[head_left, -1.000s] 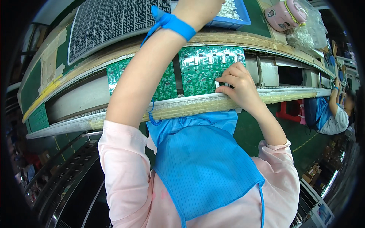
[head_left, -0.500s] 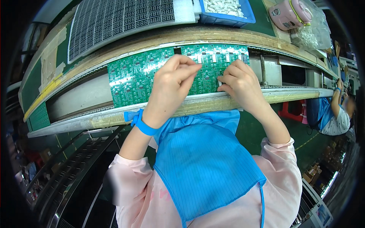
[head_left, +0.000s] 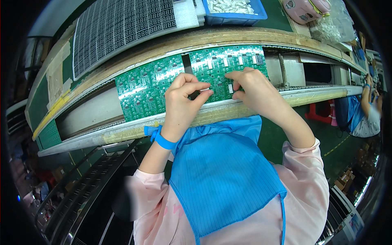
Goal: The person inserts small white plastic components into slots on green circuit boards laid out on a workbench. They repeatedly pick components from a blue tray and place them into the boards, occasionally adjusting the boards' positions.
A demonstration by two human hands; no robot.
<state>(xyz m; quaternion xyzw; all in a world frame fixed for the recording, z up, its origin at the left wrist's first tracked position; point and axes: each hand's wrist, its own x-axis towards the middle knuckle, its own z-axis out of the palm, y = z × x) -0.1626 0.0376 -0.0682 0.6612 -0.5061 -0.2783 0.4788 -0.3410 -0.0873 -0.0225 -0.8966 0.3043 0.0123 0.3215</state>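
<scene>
My left hand [head_left: 182, 94] is closed in a pinch on a small white connector [head_left: 205, 89], held just above the right-hand green circuit board [head_left: 200, 65]. Over that same board, my right hand [head_left: 255, 87] has its index finger stretched out toward the board's middle, thumb apart from it. Beside the right thumb, another white connector [head_left: 230, 88] sits on the board. Several more white connectors [head_left: 226, 61] stand in a row along its far side. The left-hand green circuit board [head_left: 141, 87] lies next to it, partly behind my left hand.
Both boards rest between the conveyor's rails [head_left: 102, 136]. Beyond the far rail are a foam-backed sheet of black digit displays [head_left: 122, 30], a blue bin [head_left: 234, 19] of white parts and a pink container [head_left: 304, 10]. A co-worker [head_left: 363, 114] is at the far right.
My left hand has lowered toward the near rail, and the white connector in its pinch now shows. My right index finger has stretched out leftward. The gap between the boards looks wider.
</scene>
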